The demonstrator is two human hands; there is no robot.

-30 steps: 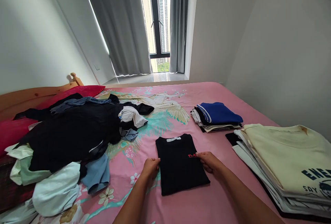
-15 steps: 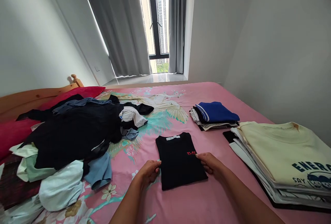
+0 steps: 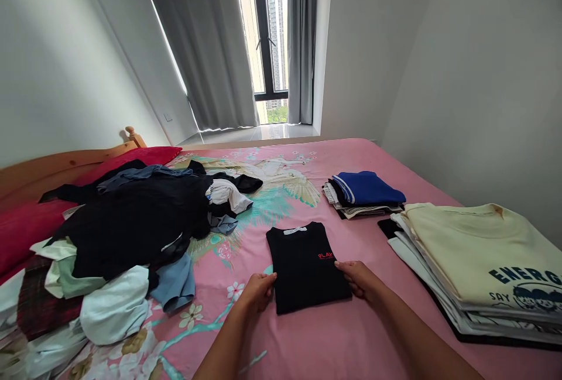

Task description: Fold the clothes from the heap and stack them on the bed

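A black T-shirt [image 3: 302, 271], folded into a neat rectangle, lies on the pink bed in front of me. Its collar with a white label points away, and red "PLAY" lettering shows near its right side. My left hand [image 3: 260, 293] pinches the shirt's left edge between thumb and fingers. On the opposite edge, just below the lettering, my right hand [image 3: 356, 278] grips the cloth the same way. The fingertips under the fabric are hidden.
A loose heap of clothes [image 3: 140, 228] covers the bed's left side, by red pillows [image 3: 30, 230] and a wooden headboard [image 3: 65, 160]. Beyond the shirt at right sits a small folded stack topped with blue [image 3: 369, 188]. A taller stack [image 3: 478, 239], cream shirt uppermost, stands far right.
Both hands keep hold of the black T-shirt's sides, and it lies almost where it was. The camera view has shifted slightly; the stacks and heap look unchanged.
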